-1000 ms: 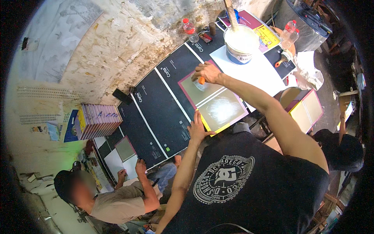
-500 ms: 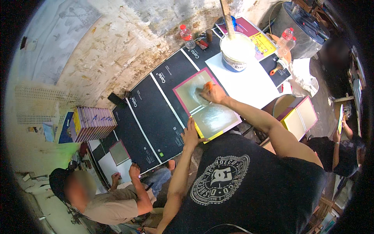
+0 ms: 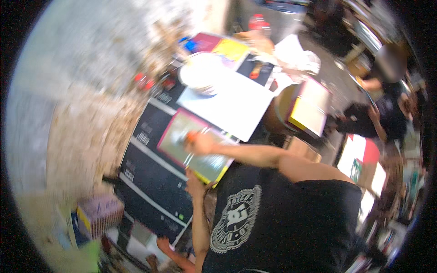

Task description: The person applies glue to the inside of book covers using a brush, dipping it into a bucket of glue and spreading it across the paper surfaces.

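Stained, rough wall (image 3: 86, 141) behind a black-sheeted counter (image 3: 150, 176); flat, glossy grey panel (image 3: 210, 167), maroon-and-yellow bordered, lies on it; right hand (image 3: 205, 144), arm outstretched, grips a blurred orange tool (image 3: 191, 135) over the panel; left hand (image 3: 195, 185) splayed at its yellow edge.
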Motion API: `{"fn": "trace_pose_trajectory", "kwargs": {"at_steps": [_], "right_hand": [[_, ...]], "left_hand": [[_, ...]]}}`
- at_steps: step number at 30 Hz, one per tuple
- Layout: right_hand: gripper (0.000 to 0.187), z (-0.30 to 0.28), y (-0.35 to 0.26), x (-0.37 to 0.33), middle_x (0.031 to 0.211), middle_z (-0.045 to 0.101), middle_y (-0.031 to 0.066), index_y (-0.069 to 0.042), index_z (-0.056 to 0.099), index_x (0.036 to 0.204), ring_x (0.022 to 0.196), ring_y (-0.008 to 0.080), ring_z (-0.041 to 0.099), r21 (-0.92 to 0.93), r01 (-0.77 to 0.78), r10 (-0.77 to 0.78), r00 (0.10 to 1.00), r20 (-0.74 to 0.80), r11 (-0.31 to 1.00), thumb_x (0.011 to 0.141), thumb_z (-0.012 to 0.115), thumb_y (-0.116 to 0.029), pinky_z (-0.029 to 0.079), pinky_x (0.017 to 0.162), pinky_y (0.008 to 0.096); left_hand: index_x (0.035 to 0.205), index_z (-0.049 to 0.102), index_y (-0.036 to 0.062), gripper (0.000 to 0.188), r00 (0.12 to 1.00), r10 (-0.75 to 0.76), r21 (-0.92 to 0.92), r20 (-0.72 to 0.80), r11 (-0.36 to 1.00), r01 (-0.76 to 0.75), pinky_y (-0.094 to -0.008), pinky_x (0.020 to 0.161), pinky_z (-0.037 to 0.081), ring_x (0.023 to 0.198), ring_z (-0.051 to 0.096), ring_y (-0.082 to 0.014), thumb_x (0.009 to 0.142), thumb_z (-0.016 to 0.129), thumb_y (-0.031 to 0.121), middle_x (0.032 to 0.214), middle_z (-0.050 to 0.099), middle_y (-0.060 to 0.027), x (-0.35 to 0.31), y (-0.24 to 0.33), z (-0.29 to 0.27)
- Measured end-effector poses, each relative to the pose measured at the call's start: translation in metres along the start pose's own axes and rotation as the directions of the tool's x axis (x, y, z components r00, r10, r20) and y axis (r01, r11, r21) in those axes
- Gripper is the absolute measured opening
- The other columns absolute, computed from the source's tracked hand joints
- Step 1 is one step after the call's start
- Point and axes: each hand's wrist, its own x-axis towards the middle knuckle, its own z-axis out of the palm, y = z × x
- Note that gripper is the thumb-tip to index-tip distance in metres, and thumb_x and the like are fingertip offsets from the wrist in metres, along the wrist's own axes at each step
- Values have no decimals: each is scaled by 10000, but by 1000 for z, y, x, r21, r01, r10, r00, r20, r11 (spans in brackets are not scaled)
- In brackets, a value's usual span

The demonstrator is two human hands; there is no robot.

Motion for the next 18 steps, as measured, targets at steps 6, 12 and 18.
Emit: {"fn": "trace_pose_trajectory", "kwargs": {"at_steps": [6,12,18], "right_hand": [[452,-52,38,-12,751,692,239,-76,722,887,717,423,698,-76,-299,296,954,-45,951,946,515,-474,565,701,514],[363,-185,72,-44,834,727,157,-35,708,920,707,333,708,9,-260,243,893,-380,966,861,741,-392,577,679,432],[244,-153,0,-53,986,646,88,-59,714,909,886,225,672,524,522,-344,848,-402,673,762,855,-194,548,779,352]], "left_hand": [[1566,174,51,1446,999,-27,127,39,992,22,-745,1043,301,1390,384,-436,464,938,592,1644,166,-110,-6,-3,2],[1526,216,-58,1409,996,36,197,76,979,-50,-599,1095,351,1447,306,-401,522,892,662,1605,195,-192,-19,5,-3],[1577,123,27,1457,993,108,117,42,987,-113,-723,1037,337,1476,273,-363,523,841,731,1626,160,-138,-9,-4,6]]}}
